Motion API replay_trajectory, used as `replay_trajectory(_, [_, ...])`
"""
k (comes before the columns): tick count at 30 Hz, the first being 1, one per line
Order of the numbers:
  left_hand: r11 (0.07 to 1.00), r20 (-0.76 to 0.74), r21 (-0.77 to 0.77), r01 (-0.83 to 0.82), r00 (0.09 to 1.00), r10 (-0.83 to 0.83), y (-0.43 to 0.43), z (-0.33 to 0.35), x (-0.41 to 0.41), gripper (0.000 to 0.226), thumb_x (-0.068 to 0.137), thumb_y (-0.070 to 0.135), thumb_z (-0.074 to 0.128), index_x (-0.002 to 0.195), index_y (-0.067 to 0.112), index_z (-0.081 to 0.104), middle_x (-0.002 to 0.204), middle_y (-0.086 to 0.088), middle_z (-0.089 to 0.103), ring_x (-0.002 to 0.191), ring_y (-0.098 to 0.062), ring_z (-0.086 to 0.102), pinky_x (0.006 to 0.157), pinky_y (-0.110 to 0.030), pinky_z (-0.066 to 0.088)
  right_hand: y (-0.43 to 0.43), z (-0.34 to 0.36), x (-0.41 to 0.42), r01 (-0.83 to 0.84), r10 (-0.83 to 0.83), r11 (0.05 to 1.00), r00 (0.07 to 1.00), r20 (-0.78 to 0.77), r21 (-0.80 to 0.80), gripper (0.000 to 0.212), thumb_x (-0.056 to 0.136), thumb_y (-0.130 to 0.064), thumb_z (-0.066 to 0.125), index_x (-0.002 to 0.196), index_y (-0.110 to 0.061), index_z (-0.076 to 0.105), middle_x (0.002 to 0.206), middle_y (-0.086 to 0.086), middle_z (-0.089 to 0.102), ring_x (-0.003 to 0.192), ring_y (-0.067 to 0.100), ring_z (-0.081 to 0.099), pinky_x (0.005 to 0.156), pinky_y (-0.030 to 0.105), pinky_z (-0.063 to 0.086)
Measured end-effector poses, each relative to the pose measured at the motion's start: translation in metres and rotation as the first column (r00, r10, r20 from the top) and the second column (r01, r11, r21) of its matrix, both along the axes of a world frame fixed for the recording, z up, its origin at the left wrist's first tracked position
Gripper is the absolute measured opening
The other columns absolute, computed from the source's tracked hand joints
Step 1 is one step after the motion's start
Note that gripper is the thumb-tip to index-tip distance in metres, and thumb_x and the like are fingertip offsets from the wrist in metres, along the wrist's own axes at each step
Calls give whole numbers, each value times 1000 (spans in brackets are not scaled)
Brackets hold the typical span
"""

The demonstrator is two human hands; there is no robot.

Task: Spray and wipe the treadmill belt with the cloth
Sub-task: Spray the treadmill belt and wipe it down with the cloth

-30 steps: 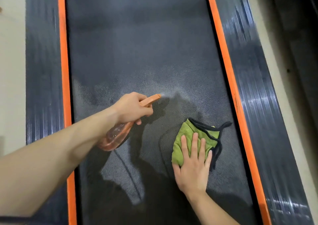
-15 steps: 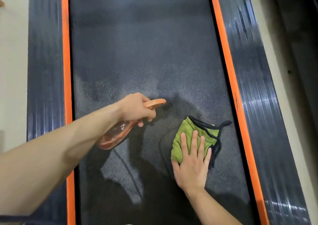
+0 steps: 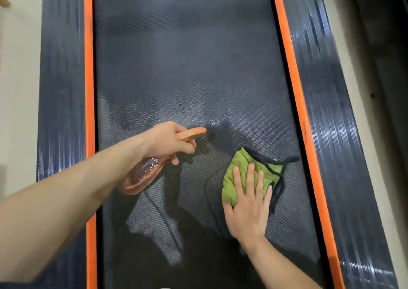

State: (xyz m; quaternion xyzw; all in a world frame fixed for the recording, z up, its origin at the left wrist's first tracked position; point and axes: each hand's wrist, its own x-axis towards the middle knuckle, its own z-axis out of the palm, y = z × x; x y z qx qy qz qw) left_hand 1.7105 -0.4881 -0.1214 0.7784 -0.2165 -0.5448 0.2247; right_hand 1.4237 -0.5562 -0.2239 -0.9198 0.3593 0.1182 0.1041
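Spray bottle aimed, cloth waiting on the treadmill belt

The left hand (image 3: 170,139) is curled round the neck of an orange spray bottle (image 3: 143,173), nozzle pointing up the treadmill belt (image 3: 187,56). The right hand (image 3: 249,202) lies flat, fingers straight, pressing a green cloth (image 3: 239,165) onto the belt right of centre. A pale sheen just ahead of both hands suggests that stretch is sprayed. The duller far end appears untreated, and most of the wiping seems left to do. Orange strips (image 3: 89,89) and glossy side rails (image 3: 59,89) flank the belt, and nothing lies in the cloth's way.
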Motion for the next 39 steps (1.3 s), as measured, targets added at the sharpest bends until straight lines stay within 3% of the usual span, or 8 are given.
replay_trajectory(9, [920, 51, -167, -355, 929, 367, 48, 0, 33, 31, 77, 28, 79, 106, 17, 78, 112, -4, 78, 76, -34, 75, 88, -51, 60, -132, -3, 189, -180, 180, 984, 984, 6, -12, 75, 95, -61, 29, 161, -36, 3, 171, 3, -6, 157, 30, -3, 124, 56, 1])
replay_trajectory(14, [874, 28, -173, -454, 885, 465, 45, 10, 40, 39, 55, 43, 73, 94, 36, 73, 112, -7, 77, 79, -41, 75, 90, -61, 57, -32, 0, 98, -466, 465, 885, 883, 67, 10, 87, 85, -61, 43, 161, -36, 11, 171, 3, -1, 157, 30, 1, 124, 57, 4])
replay_trajectory(18, [877, 10, -151, -456, 886, 463, 38, 4, 36, 19, 75, 24, 76, 94, 27, 75, 112, -11, 77, 96, -43, 76, 84, -56, 61, -34, 0, 53, -684, 680, 728, 728, 85, 47, 82, 85, -62, 47, 159, -41, 19, 170, -1, 14, 149, 31, 30, 120, 56, 16])
replay_trajectory(21, [889, -26, -122, -440, 897, 441, 38, -3, 29, 10, 80, 16, 77, 90, 16, 76, 112, -11, 77, 85, -40, 73, 67, -38, 61, -82, -6, 125, -552, 552, 834, 833, 23, -6, 75, 89, -62, 31, 159, -43, 15, 171, -1, 8, 154, 29, 19, 122, 56, 8])
replay_trajectory(25, [883, -91, -111, -456, 890, 448, 46, -10, 21, 36, 70, 21, 76, 99, 0, 75, 116, -20, 73, 107, -54, 67, 63, -34, 58, -107, -4, 213, -292, 292, 956, 956, 2, 11, 71, 96, -59, 29, 160, -41, 4, 171, -2, -8, 157, 26, -5, 124, 54, -3])
replay_trajectory(29, [916, -51, -91, -391, 920, 388, 52, -8, 20, 27, 79, 13, 77, 100, -3, 75, 118, -25, 69, 92, -39, 69, 64, -35, 60, -61, -1, 162, -409, 409, 912, 911, 48, -16, 80, 86, -59, 31, 161, -36, 13, 171, 3, 2, 157, 30, 5, 124, 57, 7])
replay_trajectory(33, [960, 14, -45, -278, 960, 279, 54, -2, 14, 12, 88, 3, 72, 99, -4, 73, 92, -5, 66, 70, -23, 64, 60, -28, 57, -8, 2, 41, -514, 513, 858, 857, 45, 16, 88, 80, -59, 44, 161, -34, 20, 171, 3, 6, 156, 30, 11, 122, 58, 16])
replay_trajectory(39, [985, 196, 74, -156, 971, 139, 49, 1, 7, 19, 84, 20, 73, 70, 17, 59, 64, -1, 64, 48, -17, 67, 63, -27, 51, 16, -3, -30, -489, 490, 871, 872, -11, 45, 86, 82, -57, 48, 160, -33, 22, 170, 3, 12, 155, 32, 19, 119, 59, 20])
